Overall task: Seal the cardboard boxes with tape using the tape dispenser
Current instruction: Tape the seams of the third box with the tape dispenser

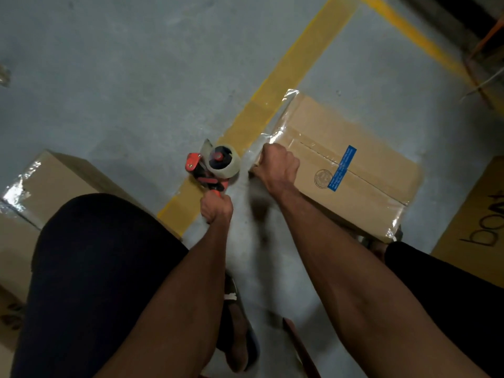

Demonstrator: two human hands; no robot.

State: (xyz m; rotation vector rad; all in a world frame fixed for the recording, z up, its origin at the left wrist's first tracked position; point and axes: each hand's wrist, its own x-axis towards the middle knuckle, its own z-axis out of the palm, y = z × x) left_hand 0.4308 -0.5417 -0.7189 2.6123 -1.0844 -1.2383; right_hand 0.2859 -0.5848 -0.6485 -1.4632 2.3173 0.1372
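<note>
On the floor between my knees: left hand (216, 207) wrapped tight round the handle of the tape dispenser (211, 170), roll facing up, cutter end pointing away from me. Right hand (276, 166) just beyond it, fist closed on the near-left corner of the cardboard box (346, 165), fingers curled over the edge. Looks like it's pinning the tape end (253, 154) there, though I can't tell if the fingers actually pinch the film or only the cardboard.

Key geometry: dispenser sits left of the box corner, close beside my right fist, with a short clear span of tape running between roll and corner. Box long axis runs from that corner away to my right; centre seam (351, 170) follows the same line, under a blue label (342, 168). Glossy tape already shows along the left edge and the far-right end.

My read: next strip has to go along that left edge or round the corner, so the left hand pulls away from the right. Right stays as anchor; it's the nearer hand to the box.

Further left, a second box (51, 181) with shiny tape on its corner, well apart. Yellow floor line (275, 80) passes behind the dispenser, running up and away.
</note>
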